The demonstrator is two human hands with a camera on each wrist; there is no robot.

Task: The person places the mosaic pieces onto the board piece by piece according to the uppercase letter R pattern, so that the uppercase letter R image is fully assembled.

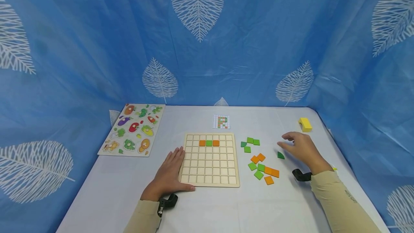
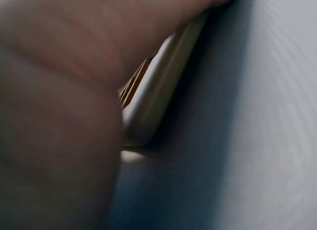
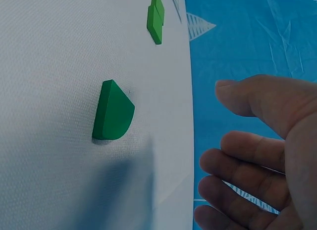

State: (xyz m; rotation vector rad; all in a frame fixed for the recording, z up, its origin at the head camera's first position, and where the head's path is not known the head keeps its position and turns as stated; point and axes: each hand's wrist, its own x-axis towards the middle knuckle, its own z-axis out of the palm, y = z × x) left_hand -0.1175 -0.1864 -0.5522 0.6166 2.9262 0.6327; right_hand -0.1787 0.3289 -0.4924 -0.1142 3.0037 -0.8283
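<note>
My left hand (image 1: 171, 172) lies at the left edge of a wooden grid board (image 1: 208, 184), fingers straight along its side and thumb at the bottom left corner. Two orange squares with a green square (image 1: 209, 143) between them sit in the board's top row. Over the table to the right, my right hand (image 1: 302, 148) is held with fingers loosely bent and nothing between them. A dark green quarter-round tile (image 3: 116, 113) lies on the cloth just beside it. In the left wrist view, the palm covers much of the board's edge (image 2: 158, 86).
Loose green tiles (image 1: 253, 141) and orange tiles (image 1: 269, 180) lie right of the board. A pattern card (image 1: 221, 122) is behind it. At the left stands a vegetable puzzle board (image 1: 132, 130); a yellow arch block (image 1: 305, 124) sits at the back right.
</note>
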